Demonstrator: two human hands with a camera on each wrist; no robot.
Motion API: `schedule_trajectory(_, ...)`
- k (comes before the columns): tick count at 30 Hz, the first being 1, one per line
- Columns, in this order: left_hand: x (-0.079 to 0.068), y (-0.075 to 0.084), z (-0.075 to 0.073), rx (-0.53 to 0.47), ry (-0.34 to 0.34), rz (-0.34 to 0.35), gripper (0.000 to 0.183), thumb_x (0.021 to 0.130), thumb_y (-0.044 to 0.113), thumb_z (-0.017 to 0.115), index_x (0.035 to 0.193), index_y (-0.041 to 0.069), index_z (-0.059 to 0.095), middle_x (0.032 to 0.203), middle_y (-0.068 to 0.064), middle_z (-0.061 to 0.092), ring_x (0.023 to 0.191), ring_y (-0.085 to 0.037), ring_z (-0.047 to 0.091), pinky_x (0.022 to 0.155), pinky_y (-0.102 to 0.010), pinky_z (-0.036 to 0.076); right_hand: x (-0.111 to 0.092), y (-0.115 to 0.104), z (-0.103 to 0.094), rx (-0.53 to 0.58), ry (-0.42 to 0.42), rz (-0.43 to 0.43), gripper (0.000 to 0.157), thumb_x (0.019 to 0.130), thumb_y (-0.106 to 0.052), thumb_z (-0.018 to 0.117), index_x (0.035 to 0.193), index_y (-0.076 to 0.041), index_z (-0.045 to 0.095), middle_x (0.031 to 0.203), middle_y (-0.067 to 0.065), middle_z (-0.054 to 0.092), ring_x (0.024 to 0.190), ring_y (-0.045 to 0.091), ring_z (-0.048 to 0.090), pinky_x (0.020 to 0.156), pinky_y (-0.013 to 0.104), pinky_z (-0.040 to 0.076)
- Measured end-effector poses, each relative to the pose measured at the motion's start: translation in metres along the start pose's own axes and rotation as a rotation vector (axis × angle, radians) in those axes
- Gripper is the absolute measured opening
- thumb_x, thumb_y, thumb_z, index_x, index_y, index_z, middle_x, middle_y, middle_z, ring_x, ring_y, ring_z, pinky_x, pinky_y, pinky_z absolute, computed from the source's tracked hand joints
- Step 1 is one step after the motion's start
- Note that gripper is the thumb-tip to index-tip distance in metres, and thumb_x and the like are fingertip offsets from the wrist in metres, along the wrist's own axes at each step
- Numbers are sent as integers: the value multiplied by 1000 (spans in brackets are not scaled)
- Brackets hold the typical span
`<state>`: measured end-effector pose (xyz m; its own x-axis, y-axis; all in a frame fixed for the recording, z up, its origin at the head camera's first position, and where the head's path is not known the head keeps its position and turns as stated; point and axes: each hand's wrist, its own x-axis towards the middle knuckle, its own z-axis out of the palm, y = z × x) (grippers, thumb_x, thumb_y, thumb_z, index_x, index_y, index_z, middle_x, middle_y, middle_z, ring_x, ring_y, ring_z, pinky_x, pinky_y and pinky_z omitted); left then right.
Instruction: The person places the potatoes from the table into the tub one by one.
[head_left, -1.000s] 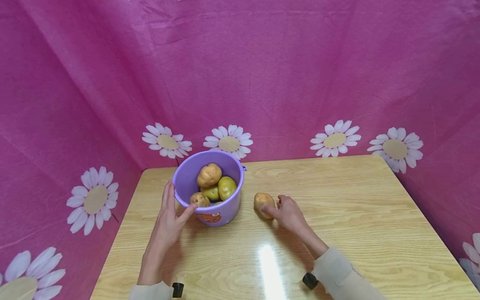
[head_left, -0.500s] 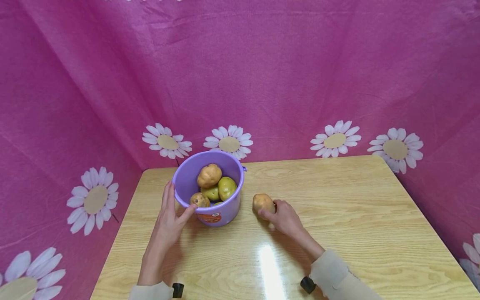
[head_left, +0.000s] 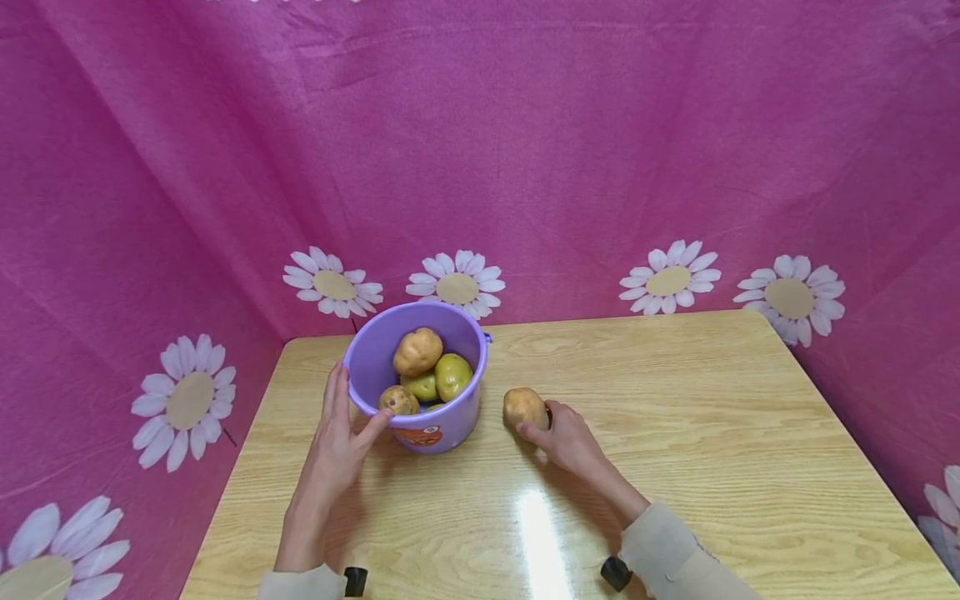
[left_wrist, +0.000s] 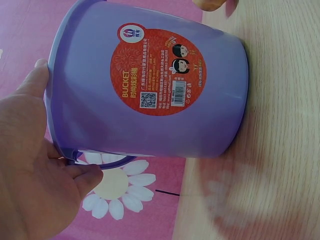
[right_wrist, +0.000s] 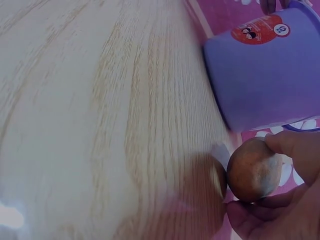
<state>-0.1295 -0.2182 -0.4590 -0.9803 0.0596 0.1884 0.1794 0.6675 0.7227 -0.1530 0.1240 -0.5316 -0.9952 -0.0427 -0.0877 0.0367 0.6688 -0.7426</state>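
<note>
A purple bucket (head_left: 468,421) with a red label (left_wrist: 157,72) stands on the table, left of centre. Inside it lie several potatoes, among them a brown potato (head_left: 417,352) on top and a greenish one (head_left: 453,377). My left hand (head_left: 333,446) grips the bucket's rim at its near left side, the thumb on the front of the rim and the fingers along the left. To the right of the bucket, my right hand (head_left: 573,437) holds another brown potato (head_left: 525,407) between thumb and fingers. In the right wrist view this potato (right_wrist: 254,170) is right at the table surface.
The light wooden table (head_left: 675,400) stretches to the right and towards me, with a bright reflection (head_left: 542,533) near the front. A pink cloth (head_left: 525,150) with white daisies hangs behind the table and along both sides.
My right hand has closed its thumb and fingers round the potato and shifted it slightly left. My left hand and the bucket stay where they were.
</note>
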Motion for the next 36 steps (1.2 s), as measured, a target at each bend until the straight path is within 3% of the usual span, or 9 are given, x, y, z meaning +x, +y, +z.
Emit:
schedule_trajectory(14, 0, 0, 0, 9, 1, 2, 95, 101, 35, 68, 166, 7, 6, 172, -13, 5, 153, -42, 18, 118, -64, 24, 1, 0, -3, 62, -17, 14, 49, 93, -33, 77, 121, 5, 66, 91, 8, 70, 80, 19, 64, 72, 37, 56)
schedule_trajectory(23, 0, 1, 0, 3, 4, 11, 94, 101, 37, 68, 166, 6, 7, 172, -12, 6, 153, -42, 20, 118, -65, 25, 2, -15, -20, 97, -6, 22, 61, 94, -35, 75, 134, 8, 61, 109, 20, 72, 92, 28, 69, 84, 45, 58)
schedule_trajectory(27, 0, 1, -1, 2, 3, 9, 95, 101, 38, 68, 166, 7, 7, 172, -12, 6, 153, -41, 20, 118, -64, 25, 4, -23, -28, 101, 15, 8, 62, 93, -36, 73, 133, 10, 61, 115, 23, 70, 100, 33, 68, 89, 48, 57)
schedule_trajectory(36, 0, 0, -1, 11, -7, -6, 97, 101, 43, 66, 166, 7, 5, 172, -10, 4, 153, -40, 19, 118, -64, 25, 11, -40, -49, 108, 60, -35, 54, 92, -36, 72, 123, 8, 67, 111, 21, 72, 98, 30, 68, 83, 44, 57)
